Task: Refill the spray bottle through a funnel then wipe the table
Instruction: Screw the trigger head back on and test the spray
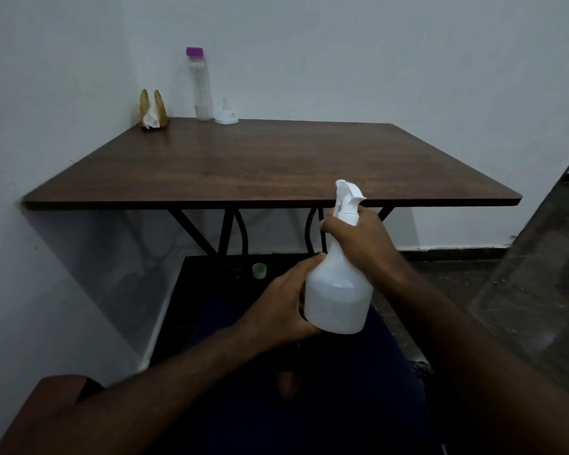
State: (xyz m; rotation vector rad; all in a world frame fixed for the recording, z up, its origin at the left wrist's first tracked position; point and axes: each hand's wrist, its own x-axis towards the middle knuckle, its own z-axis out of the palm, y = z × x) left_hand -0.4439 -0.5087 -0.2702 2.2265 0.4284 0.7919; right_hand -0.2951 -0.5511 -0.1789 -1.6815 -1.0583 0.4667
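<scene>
Over a lap in dark trousers [326,405], both hands are clamped on a white spray bottle [337,300], which is held upright in the air, short of the table's near edge. The left hand [286,303] wraps the wide lower body from the left side, fingers curled round it. The right hand [358,238] grips the narrow neck just under the white trigger head [347,197], which is seated on the bottle. Beyond the left hand, a small green cap [259,270] lies on the dark floor under the table. Past both hands stretches the brown wooden table [260,165] on black metal legs, set into a corner of pale walls. At its far edge, well beyond and left of the hands, a white funnel [226,113] sits wide end down, just beside a tall clear bottle [200,90] with a purple cap. Further left, a golden holder [152,108] grips a white tissue.
</scene>
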